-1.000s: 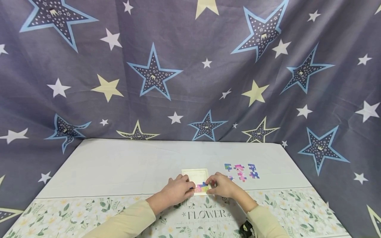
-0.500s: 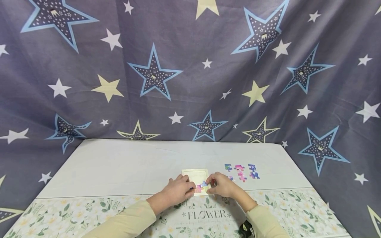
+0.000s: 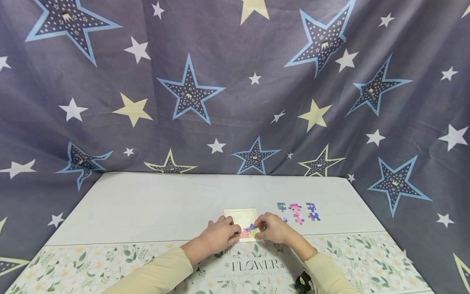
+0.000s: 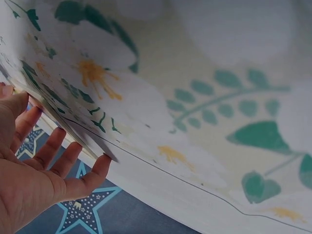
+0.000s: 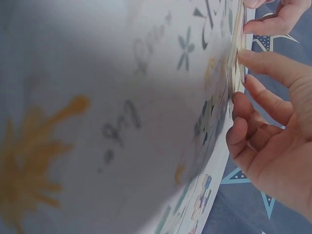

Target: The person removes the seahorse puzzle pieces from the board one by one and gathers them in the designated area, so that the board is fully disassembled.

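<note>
A shallow pale puzzle tray (image 3: pixel 240 210) lies on the table in front of me, with a pink puzzle piece (image 3: pixel 244 234) in its near part. My left hand (image 3: pixel 218 233) grips the tray's left side; in the left wrist view its fingertips line the tray's edge (image 4: pixel 80 141). A blue and yellow puzzle piece (image 3: pixel 252 229) sits in the near right corner, pinched between the thumb and forefinger of my right hand (image 3: pixel 274 229). The right wrist view shows the right hand (image 5: pixel 280 112) at the tray's edge, its other fingers curled beside it. The left fingers hide the tray's near left corner.
Right of the tray lie several loose puzzle pieces: a green and blue one (image 3: pixel 281 206), joined pink ones (image 3: pixel 296 209) and blue ones (image 3: pixel 312 216). The right hand partly covers another. A floral cloth (image 3: pixel 147 257) spans the table's near part; a star-patterned curtain (image 3: pixel 235 122) stands behind.
The blue and yellow piece has tilted slightly under my right fingers, its surface turning pale with glare and then darker again. Both hands stay in nearly the same place.
</note>
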Motion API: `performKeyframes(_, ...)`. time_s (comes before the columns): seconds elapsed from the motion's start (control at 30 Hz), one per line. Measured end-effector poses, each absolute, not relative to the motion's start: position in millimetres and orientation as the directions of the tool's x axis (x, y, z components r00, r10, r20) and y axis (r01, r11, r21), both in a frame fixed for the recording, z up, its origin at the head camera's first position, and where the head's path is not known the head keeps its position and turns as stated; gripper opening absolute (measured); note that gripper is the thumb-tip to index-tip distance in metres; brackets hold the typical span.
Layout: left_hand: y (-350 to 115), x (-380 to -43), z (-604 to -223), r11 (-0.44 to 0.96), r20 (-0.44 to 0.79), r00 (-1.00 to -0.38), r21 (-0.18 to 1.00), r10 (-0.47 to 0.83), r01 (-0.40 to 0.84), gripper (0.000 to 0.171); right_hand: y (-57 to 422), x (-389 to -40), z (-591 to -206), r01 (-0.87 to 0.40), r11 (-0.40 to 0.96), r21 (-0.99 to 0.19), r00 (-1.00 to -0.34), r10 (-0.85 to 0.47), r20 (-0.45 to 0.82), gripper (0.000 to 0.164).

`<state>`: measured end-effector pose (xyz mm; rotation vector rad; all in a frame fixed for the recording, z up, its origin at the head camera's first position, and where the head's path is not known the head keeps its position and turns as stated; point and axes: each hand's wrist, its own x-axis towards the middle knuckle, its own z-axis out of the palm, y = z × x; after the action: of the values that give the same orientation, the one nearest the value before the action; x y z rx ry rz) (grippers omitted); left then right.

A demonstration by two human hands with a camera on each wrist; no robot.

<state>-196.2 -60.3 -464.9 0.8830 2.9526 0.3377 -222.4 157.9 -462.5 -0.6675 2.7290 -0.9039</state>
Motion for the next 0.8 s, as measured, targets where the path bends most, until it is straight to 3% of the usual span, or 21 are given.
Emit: performKeyframes(0.8,-60.0,-195.7,-463.3,0.814,0.019,-0.837,0.221,0.548,0.538,0.02,166.2,-221.4,-455.7,-0.349,0.724,-0.594,-0.894,-0.448,-0.021,0.025)
